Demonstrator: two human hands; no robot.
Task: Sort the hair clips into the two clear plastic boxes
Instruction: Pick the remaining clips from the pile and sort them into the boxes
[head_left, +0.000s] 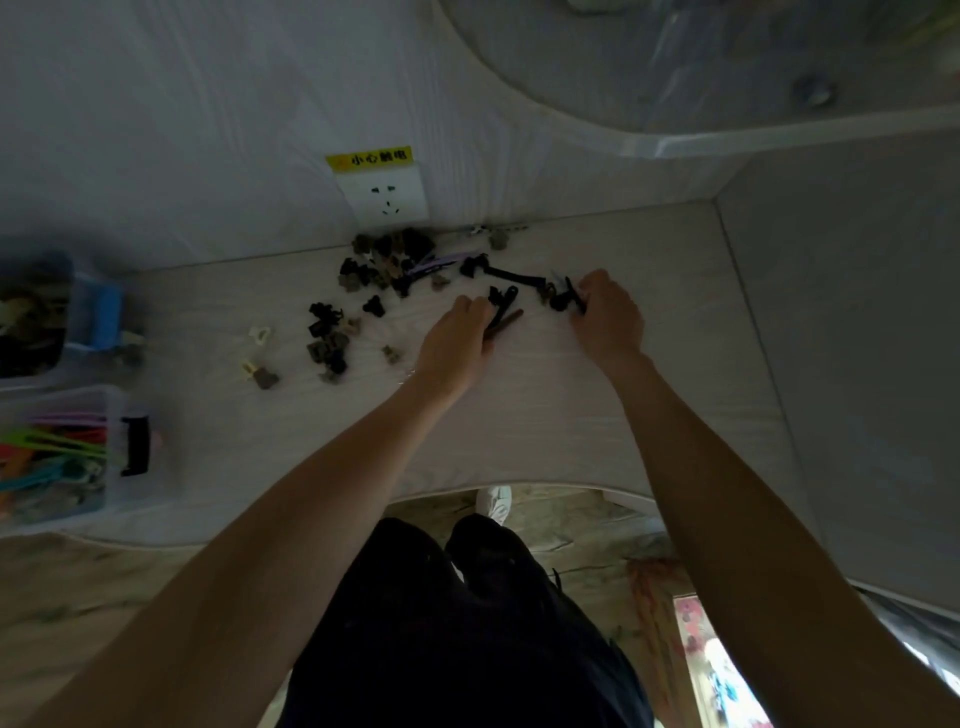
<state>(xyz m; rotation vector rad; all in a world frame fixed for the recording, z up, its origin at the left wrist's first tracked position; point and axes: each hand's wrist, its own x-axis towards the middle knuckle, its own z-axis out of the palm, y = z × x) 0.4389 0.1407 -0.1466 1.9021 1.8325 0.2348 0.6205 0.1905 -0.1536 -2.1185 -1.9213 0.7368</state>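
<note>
A heap of small dark claw clips lies on the pale table near the wall, with more scattered clips to its left. My left hand is shut on a bunch of long dark clips. My right hand pinches a black clip at the right end of the spread. A long black clip lies between heap and right hand. At the far left stand two clear boxes: the far one with a blue latch holds dark clips, the near one holds long coloured clips.
A white wall socket with a yellow warning label sits just behind the heap. A grey panel walls off the table's right side. The table's front edge curves in near my legs.
</note>
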